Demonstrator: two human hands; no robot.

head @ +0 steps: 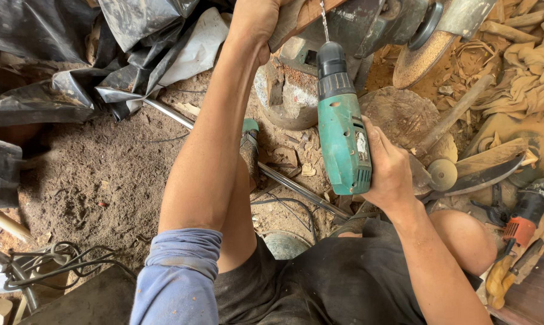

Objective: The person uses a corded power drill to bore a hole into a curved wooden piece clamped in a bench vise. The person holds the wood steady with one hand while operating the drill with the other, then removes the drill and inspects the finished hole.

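Note:
My right hand (387,168) grips the handle of a green electric drill (341,132) with a black chuck. Its thin bit (324,21) points up toward a reddish wooden piece (311,13) at the top edge. My left hand (255,24) is closed on that wooden piece, just left of the bit. Whether the bit tip touches the wood is hard to tell. Both forearms reach forward over my knees; the left sleeve (178,271) is blue.
Black plastic sheeting (55,54) lies at the upper left. A metal rod (284,180) crosses the sawdust-covered ground. A grinder disc (419,60), a curved blade (482,174), an orange power tool (521,225) and wood scraps crowd the right. Cables (49,259) coil at lower left.

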